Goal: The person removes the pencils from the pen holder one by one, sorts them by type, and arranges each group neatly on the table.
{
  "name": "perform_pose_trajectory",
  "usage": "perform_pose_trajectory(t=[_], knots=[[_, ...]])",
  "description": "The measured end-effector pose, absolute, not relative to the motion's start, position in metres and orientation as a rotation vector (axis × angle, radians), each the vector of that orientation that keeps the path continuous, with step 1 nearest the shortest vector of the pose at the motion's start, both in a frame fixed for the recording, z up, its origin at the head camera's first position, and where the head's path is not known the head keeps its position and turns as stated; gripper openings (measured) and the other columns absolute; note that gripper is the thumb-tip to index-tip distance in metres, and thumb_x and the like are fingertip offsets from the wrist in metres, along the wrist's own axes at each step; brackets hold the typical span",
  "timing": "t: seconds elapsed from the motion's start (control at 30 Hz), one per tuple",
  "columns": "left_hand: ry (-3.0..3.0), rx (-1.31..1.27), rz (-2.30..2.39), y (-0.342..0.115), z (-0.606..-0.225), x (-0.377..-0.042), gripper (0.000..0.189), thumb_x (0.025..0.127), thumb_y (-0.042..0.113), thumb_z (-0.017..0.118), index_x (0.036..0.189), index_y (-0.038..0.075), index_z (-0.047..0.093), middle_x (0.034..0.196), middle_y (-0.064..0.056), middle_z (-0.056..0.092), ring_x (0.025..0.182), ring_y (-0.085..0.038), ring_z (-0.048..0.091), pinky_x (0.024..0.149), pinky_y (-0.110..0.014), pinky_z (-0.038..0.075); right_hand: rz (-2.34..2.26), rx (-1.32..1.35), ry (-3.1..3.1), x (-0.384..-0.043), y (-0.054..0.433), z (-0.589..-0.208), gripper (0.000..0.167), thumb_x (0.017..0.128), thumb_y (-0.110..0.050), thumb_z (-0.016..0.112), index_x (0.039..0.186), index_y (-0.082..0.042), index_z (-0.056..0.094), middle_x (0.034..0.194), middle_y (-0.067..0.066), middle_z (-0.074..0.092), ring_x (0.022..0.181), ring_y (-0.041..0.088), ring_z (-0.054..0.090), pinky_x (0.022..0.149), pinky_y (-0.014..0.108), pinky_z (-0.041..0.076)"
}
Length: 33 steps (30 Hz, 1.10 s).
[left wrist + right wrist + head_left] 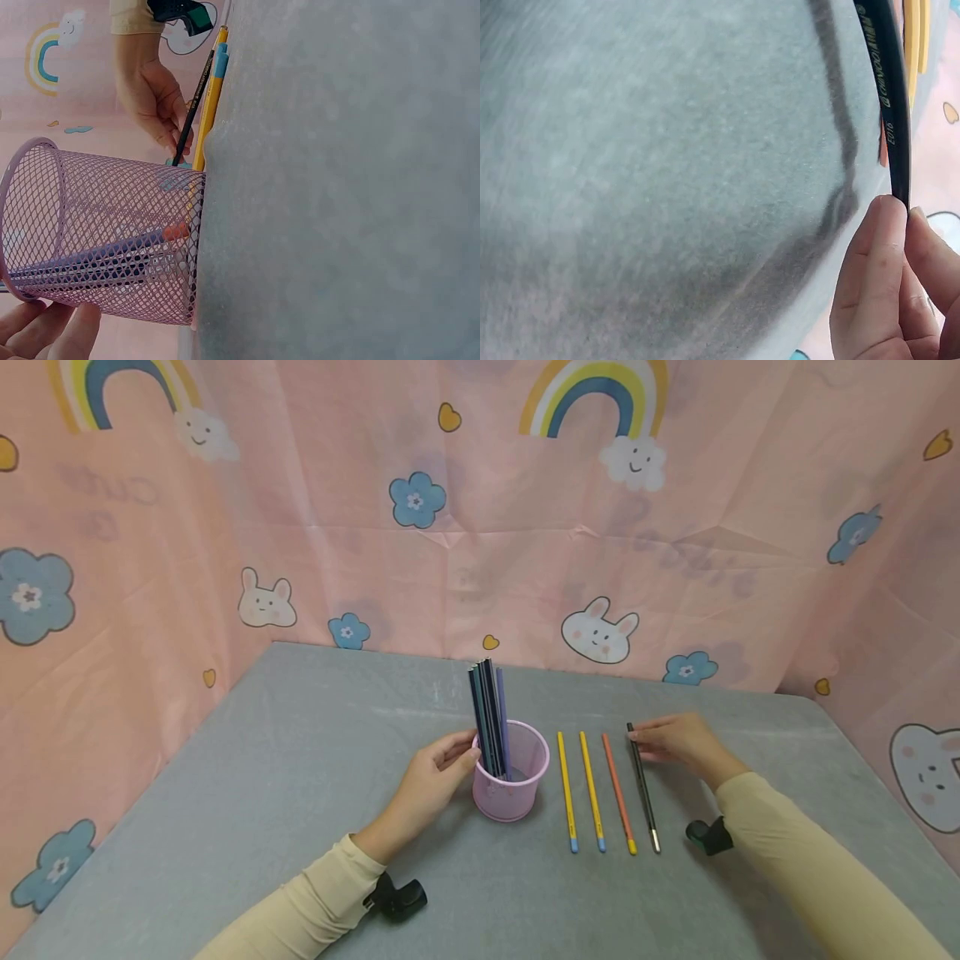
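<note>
A: Item 1, black pencil [643, 787]. Location?

B: Gray table [300, 760], rightmost in a row of 4. Far end in the right hand [690, 743]; in the left wrist view that end appears raised. Contact of the white-tipped near end with the table: cannot tell.

A: Long axis?

B: Far to near, near end slightly rightward. Roughly parallel to 1 red pencil [618, 793] and 2 yellow pencils [567, 792], all to its left.

A: Item 2, pink mesh cup [502, 800]. Bearing from item 1?

B: Leftward, upright, mouth up, with 3 lying pencils between. Its axis stands roughly square to item 1's low-lying one. Contents: dark pencils [487, 718], standing, leaning against the left of the rim; count unclear.

A: Hands?

B: Right: closed to a pinch, thumb and fingertips on item 1; the nearer of the 2. Left hand [431, 777]: partly open, bent thumb and fingers holding the cup's left side near the rim, well apart from item 1.
</note>
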<state>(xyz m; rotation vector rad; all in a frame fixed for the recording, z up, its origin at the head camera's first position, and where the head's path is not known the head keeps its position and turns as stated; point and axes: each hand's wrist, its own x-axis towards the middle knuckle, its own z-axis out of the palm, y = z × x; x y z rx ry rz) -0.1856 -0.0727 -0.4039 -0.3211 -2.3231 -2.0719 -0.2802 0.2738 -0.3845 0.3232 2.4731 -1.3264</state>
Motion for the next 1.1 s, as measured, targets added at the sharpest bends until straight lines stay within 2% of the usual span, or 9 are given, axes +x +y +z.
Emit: perform_pose_trajectory(t=[0.27,0.9,1.0,1.1], knots=[[-2.309,-0.323,-2.084,-0.072,-0.403,-0.186,0.039,0.1,0.01,0.058,0.134,-0.008,0.055,0.132,-0.026,0.062,0.126,-0.037,0.059,0.107,-0.043,0.05,-1.314,0.329,2.449,-0.282,0.273,-0.389,0.04,0.095,-0.009,0.065,0.126,0.016,0.058,0.076,-0.005,0.067,0.069,0.005,0.063,0.067,0.023,0.062],[-2.308,-0.325,-2.081,-0.073,-0.405,-0.187,0.04,0.1,0.011,0.058,0.135,-0.007,0.055,0.133,-0.025,0.062,0.127,-0.036,0.059,0.108,-0.044,0.049,-1.247,0.424,2.53,-0.284,0.264,-0.395,0.034,0.094,-0.006,0.066,0.12,0.015,0.061,0.076,0.001,0.068,0.062,0.005,0.062,0.061,0.024,0.061],[-2.311,-0.325,-2.074,-0.073,-0.405,-0.187,0.039,0.1,0.011,0.058,0.135,-0.007,0.056,0.133,-0.025,0.062,0.127,-0.036,0.059,0.108,-0.044,0.049,-1.218,0.431,2.557,-0.285,0.263,-0.396,0.031,0.093,-0.007,0.067,0.117,0.014,0.064,0.077,0.003,0.069,0.062,0.006,0.062,0.06,0.024,0.061],[-2.315,-0.327,-2.062,-0.073,-0.405,-0.187,0.039,0.1,0.011,0.058,0.134,-0.007,0.056,0.133,-0.025,0.062,0.126,-0.036,0.059,0.108,-0.044,0.049,-1.179,0.416,2.593,-0.285,0.263,-0.396,0.032,0.093,-0.009,0.068,0.116,0.013,0.065,0.086,0.013,0.073,0.067,0.009,0.065,0.063,0.025,0.061]])
